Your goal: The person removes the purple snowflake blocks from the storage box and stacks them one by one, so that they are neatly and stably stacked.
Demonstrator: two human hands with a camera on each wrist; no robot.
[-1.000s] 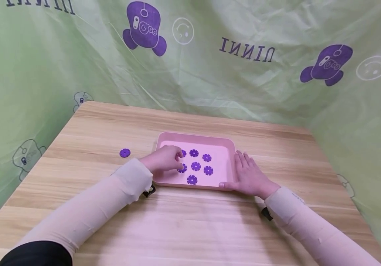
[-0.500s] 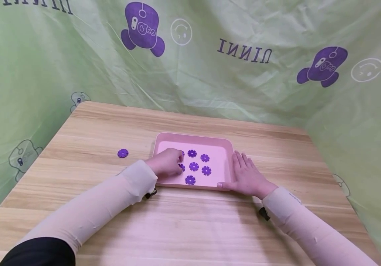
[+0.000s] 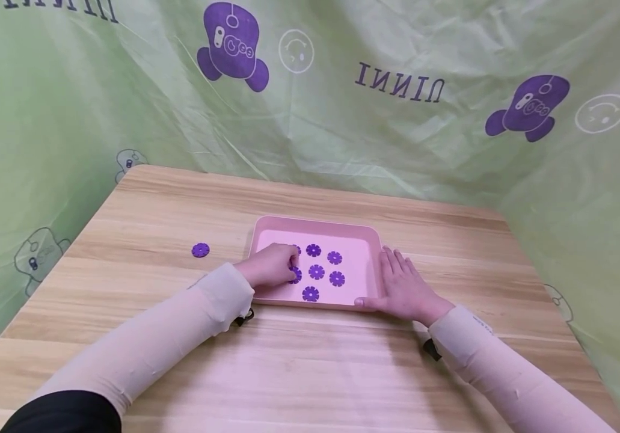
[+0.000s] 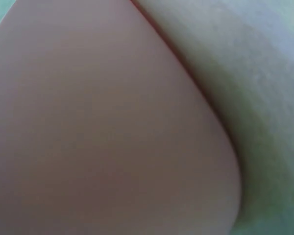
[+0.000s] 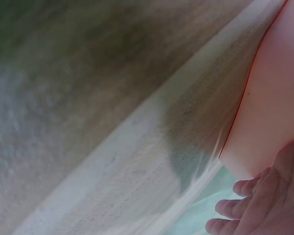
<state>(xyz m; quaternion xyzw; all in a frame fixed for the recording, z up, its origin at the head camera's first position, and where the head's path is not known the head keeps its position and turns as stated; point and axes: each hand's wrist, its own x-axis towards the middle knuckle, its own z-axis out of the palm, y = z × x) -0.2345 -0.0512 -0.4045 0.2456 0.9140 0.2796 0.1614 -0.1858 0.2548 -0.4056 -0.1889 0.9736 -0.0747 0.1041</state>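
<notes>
A shallow pink tray point(image 3: 361, 246) holds several purple notched interlocking discs point(image 3: 316, 272), laid flat and apart. My left hand point(image 3: 269, 264) reaches over the tray's left side in the head view. Its thumb and forefinger pinch a purple disc point(image 3: 295, 275) at the tray's floor, and the hand partly covers another disc behind it. My right hand point(image 3: 404, 288) rests against the tray's right wall, fingers straight along the outside and thumb over the near rim. In the right wrist view, the fingers of that hand point(image 5: 272, 200) lie beside the pink wall.
One more purple disc point(image 3: 200, 250) lies on the wooden table point(image 3: 299, 367), left of the tray. A green printed cloth point(image 3: 320, 132) hangs behind and at both sides of the table. In the left wrist view a blurred pinkish surface point(image 4: 108, 117) fills most of the picture.
My left hand has shifted slightly right and its thumb and forefinger have closed on the disc. My right hand keeps its place at the tray, while the head view has shifted slightly.
</notes>
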